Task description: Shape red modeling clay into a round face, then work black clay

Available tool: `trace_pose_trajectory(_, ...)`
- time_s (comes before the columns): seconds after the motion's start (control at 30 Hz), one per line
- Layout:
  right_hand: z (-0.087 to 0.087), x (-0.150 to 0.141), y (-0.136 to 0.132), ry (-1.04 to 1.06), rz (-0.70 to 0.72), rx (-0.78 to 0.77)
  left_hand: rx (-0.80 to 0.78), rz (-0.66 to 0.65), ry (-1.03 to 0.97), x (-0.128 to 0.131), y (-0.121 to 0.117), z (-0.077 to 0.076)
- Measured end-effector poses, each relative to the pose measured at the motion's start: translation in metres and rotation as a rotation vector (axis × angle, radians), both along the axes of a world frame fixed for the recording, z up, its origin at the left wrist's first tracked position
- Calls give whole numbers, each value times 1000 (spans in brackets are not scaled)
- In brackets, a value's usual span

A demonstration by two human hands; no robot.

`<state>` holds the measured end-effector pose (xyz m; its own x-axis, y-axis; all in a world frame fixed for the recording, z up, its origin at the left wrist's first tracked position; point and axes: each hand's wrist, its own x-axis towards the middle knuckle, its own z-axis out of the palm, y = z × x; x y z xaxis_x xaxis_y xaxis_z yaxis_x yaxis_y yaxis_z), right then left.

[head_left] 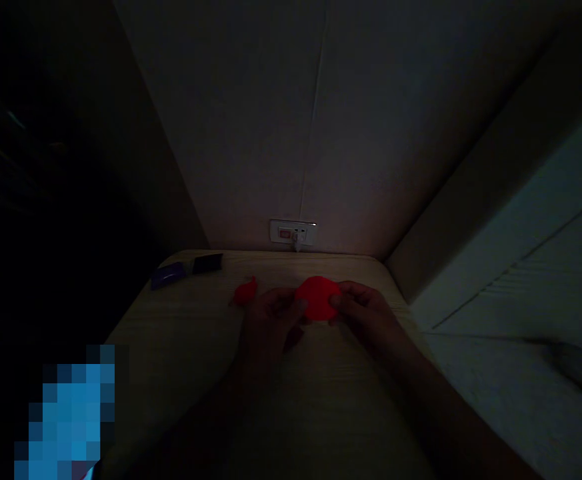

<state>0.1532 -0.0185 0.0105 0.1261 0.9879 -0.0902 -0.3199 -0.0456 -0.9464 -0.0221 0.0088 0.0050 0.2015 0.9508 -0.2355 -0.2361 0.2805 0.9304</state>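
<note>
Between my two hands is a flat, bright red disc (pixel 319 298), held up a little above the wooden tabletop. My left hand (pixel 269 320) pinches its left edge, thumb on the near face. On the opposite edge, my right hand (pixel 365 310) grips it the same way, its thumb pressed against the red surface. Just left of my left hand lies a small red object (pixel 245 292) with pointed, twisted-looking ends. A dark red piece (pixel 293 339) shows partly below my left hand; its kind is too dim to tell.
The room is dark. A purple packet (pixel 169 275) and a dark flat item (pixel 207 263) lie at the table's back left. A wall socket (pixel 293 233) with a plug sits behind the table (pixel 181 373). A pale panel (pixel 511 253) stands to the right.
</note>
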Motion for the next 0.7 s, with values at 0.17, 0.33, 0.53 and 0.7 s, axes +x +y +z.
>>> trace_pose_trajectory(0.17,0,0,-1,-55,-8,4,78,-10,-14,-1,-1,4)
trace_pose_trajectory(0.33,-2,-1,-1,-46,-78,16,-4,-93,10,-1,-2,2)
trace_pose_trajectory(0.53,-4,1,1,-66,-103,16,-37,-63,-18,-1,-1,2)
trace_pose_trajectory(0.7,-9,9,5,-87,-177,16,62,106,-115,-7,9,4)
